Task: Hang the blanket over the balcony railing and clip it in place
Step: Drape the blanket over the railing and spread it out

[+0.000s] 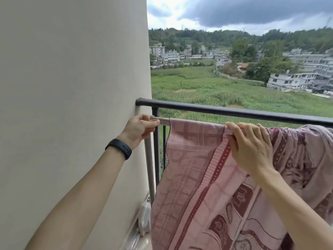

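Note:
A pink blanket (194,170) with dark red patterns hangs over a silver bar (163,121) just inside and below the black balcony railing (234,111). Its left edge stops short of the bar's end and its right part is bunched up. My left hand (139,128), with a black band on the wrist, is closed around the bare left end of the silver bar near the wall. My right hand (250,143) grips the blanket's top fold on the bar. No clip is visible.
A beige wall (72,105) fills the left side and meets the railing. A silver upright post (149,166) stands by the wall, with a white plastic jug (144,219) on the floor at its foot. Fields and buildings lie far below beyond the railing.

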Demonstrator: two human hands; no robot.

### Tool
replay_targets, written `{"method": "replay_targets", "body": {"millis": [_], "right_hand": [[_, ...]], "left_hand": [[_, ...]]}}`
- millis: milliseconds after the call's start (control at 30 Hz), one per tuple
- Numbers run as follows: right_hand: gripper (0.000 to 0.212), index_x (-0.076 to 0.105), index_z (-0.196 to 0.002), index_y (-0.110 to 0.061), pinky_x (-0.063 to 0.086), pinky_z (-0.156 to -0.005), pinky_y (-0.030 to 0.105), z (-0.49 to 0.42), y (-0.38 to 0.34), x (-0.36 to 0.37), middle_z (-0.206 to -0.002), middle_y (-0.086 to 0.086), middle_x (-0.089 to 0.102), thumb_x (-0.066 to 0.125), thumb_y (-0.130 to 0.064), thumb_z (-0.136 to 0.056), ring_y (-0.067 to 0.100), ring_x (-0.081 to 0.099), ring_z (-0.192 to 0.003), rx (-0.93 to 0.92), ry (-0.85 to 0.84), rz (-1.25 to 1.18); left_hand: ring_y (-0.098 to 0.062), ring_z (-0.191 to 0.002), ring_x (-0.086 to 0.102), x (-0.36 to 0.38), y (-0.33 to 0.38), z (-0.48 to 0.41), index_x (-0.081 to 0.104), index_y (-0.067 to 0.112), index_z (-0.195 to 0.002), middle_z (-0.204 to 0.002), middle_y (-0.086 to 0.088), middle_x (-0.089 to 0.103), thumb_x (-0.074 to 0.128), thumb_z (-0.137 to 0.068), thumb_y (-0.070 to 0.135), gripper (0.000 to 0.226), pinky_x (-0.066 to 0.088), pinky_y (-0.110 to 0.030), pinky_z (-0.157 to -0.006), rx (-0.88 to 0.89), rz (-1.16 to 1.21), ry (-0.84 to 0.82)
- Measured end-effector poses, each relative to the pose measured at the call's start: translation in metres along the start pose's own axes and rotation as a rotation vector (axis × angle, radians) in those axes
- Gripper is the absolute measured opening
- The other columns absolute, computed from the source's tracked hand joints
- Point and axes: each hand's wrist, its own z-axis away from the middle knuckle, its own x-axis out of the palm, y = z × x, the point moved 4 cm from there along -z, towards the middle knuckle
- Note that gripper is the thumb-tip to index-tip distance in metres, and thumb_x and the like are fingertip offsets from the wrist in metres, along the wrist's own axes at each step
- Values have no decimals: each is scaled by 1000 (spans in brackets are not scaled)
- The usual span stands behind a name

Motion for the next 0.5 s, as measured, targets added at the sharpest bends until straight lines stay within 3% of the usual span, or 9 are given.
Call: {"method": "replay_targets", "body": {"millis": [100, 167, 267, 333, 433, 500], "right_hand": [[51, 52, -137, -25, 17, -118, 50, -4, -14, -2, -132, 2, 60, 57, -39, -88, 27, 49, -125, 67, -74, -23], [62, 49, -139, -26, 10, -117, 57, -10, -32, -1, -138, -1, 57, 62, -42, -80, 24, 49, -130, 60, -118, -55], [63, 47, -141, -29, 10, -116, 64, -17, -62, 2, -141, -4, 55, 53, -52, -83, 21, 48, -132, -14, -133, -92], [57, 47, -140, -30, 11, -116, 63, -23, -80, 5, -141, -4, 55, 50, -55, -89, 22, 48, -132, -31, -141, -126], [46, 50, -137, -30, 15, -114, 58, -30, -92, 12, -138, -3, 58, 49, -50, -96, 25, 50, -129, -11, -131, -167], [39, 54, -135, -31, 20, -112, 53, -32, -91, 16, -135, -2, 61, 47, -42, -99, 26, 53, -124, -7, -87, -200]], "left_hand": [[-13, -67, 63, -9, 3, 2, 59, 18, -88, -83, 3, 71, 74, -84, 16, 15, 44, -26, -64, 34, -304, 164], [-14, -78, 66, -3, -3, 4, 67, 18, -97, -92, 6, 74, 68, -88, 30, 15, 46, -29, -69, -14, -505, 72], [-15, -102, 64, 24, -19, 10, 70, 20, -112, -109, 7, 71, 58, -89, 56, 44, 48, -31, -87, -30, -686, -123], [-15, -107, 63, 38, -22, 9, 68, 18, -118, -114, 5, 70, 57, -92, 54, 46, 46, -26, -84, 39, -610, -103], [-17, -98, 69, 36, -17, 3, 71, 16, -105, -104, 1, 74, 62, -93, 44, 32, 44, -21, -71, 129, -441, 35], [-18, -92, 71, 25, -15, 1, 73, 18, -99, -97, 2, 75, 66, -90, 44, 29, 51, -25, -75, 180, -420, 88]]}}
